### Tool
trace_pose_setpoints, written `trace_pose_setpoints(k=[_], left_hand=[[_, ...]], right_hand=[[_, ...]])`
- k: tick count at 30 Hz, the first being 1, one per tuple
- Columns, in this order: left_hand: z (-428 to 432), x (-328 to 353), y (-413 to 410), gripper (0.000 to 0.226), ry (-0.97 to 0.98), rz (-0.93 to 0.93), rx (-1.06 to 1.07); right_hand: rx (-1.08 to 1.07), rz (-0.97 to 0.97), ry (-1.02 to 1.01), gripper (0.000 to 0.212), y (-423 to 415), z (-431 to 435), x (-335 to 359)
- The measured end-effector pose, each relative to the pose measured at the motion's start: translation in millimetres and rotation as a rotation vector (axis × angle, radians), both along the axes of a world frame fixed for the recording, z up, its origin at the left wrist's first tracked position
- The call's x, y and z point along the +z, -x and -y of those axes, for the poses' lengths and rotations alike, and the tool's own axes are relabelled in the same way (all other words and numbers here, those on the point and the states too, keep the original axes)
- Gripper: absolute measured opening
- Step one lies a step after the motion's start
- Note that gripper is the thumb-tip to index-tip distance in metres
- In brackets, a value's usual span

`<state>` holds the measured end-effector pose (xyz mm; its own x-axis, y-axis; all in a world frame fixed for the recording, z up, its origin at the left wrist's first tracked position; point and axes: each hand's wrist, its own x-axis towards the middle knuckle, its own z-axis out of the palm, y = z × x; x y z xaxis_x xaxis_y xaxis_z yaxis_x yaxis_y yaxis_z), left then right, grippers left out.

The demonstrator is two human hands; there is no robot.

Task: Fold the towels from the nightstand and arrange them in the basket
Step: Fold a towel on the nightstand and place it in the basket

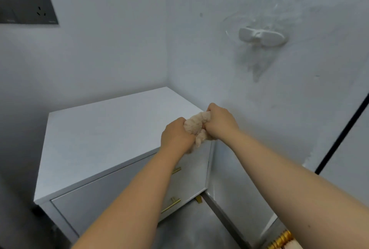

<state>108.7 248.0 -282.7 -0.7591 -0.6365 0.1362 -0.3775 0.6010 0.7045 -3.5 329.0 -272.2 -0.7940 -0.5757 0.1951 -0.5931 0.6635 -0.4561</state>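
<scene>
- I judged this as the pick-up step: the towel (196, 124) was bunched in a wad, not yet folded.
- The left hand (176, 136) gripped its 8 o'clock end, and the right hand (218, 122) gripped its 2 o'clock end.
- Peach and fluffy, it hung over the nightstand's (111, 129) 4 o'clock corner.
- Next I would need to spread it flat; I could not make out a basket.

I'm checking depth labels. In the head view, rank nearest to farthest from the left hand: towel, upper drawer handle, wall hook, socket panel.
1. towel, gripped by the left hand.
2. upper drawer handle, just below.
3. wall hook, up on the right wall.
4. socket panel, far upper left.
</scene>
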Motion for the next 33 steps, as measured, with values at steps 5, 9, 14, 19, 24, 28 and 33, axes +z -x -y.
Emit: trace_pose_setpoints(k=[5,9,14,19,24,28,33], left_hand=[[-57.2,-29.2,6.7,0.01,-0.296,-0.062,-0.033],[-104.9,-75.9,4.8,0.017,-0.587,-0.093,0.087],[-153.7,-117.8,4.0,0.014,-0.685,-0.043,0.112],[-176.8,-162.2,-4.7,0.014,-0.48,0.211,0.007],[-187.8,-176.1,-2.9,0.018,-0.186,0.43,-0.375],[-204.0,-193.8,0.0,0.03,-0.389,0.562,-0.422],[-208.2,-207.4,2.1,0.027,-0.549,0.671,-0.434]], right_hand=[[-0.001,-0.115,-0.293,0.028,-7.5,-50.5,-3.1],[0.028,-0.18,-0.494,0.027,-16.3,-90.6,-26.8],[0.096,-0.285,-0.57,0.026,-22.6,-133.7,-69.8],[0.187,-0.207,-0.652,0.019,-33.2,-182.0,-125.1],[0.206,0.019,-0.758,0.016,-29.8,-228.5,-156.7],[0.136,0.228,-0.737,0.031,-16.7,-259.1,-178.1],[0.178,0.478,-0.832,0.035,1.8,-275.7,-192.3]])
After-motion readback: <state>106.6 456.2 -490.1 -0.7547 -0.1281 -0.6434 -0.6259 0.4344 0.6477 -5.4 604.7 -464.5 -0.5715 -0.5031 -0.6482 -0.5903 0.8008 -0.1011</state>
